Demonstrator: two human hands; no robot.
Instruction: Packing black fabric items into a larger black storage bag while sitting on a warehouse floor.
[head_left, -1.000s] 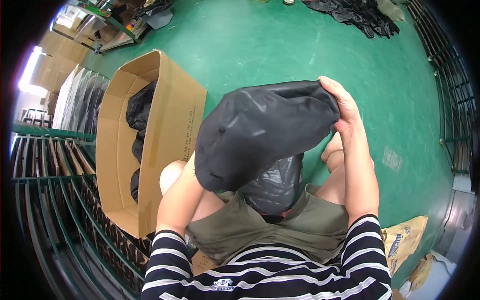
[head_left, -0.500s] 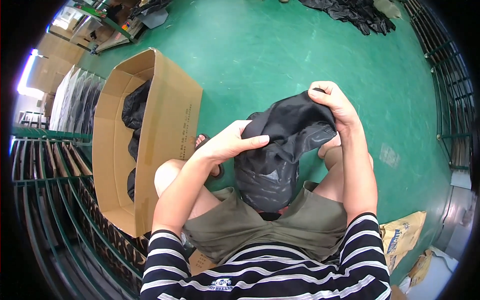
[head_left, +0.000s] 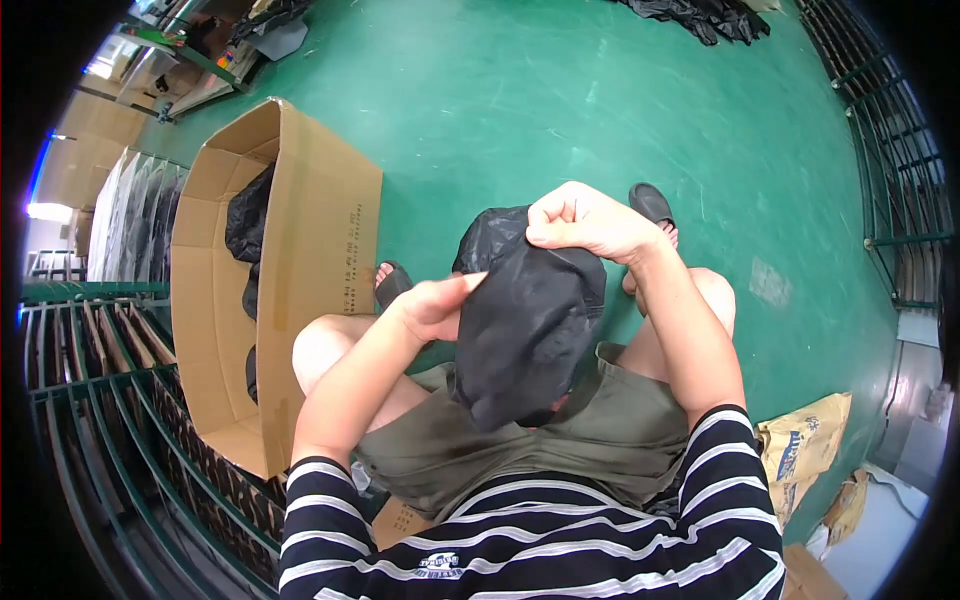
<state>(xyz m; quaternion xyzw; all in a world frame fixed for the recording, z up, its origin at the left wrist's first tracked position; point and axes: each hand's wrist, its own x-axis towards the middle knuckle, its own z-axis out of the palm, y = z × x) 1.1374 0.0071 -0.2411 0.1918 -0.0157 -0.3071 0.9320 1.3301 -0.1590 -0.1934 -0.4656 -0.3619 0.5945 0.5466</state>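
Observation:
A piece of thin black cloth hangs between my bent knees, over my lap. My right hand pinches its upper edge between thumb and bent fingers. At its left side, my left hand grips the cloth with the thumb on top, slightly blurred, and the other fingers partly hidden behind it. Beyond the hands, more black material bulges up behind the cloth; whether the two are one piece I cannot tell.
A tall open cardboard box with black bundles inside stands at my left, beside a green metal rack. Another rack lines the right. A tan paper sack lies near my right elbow. Black sheeting lies on the far floor.
My right hand has moved left and slightly down, closer to my left hand. The cloth, stretched out sideways before, now drapes down toward my lap. My view has shifted a little.

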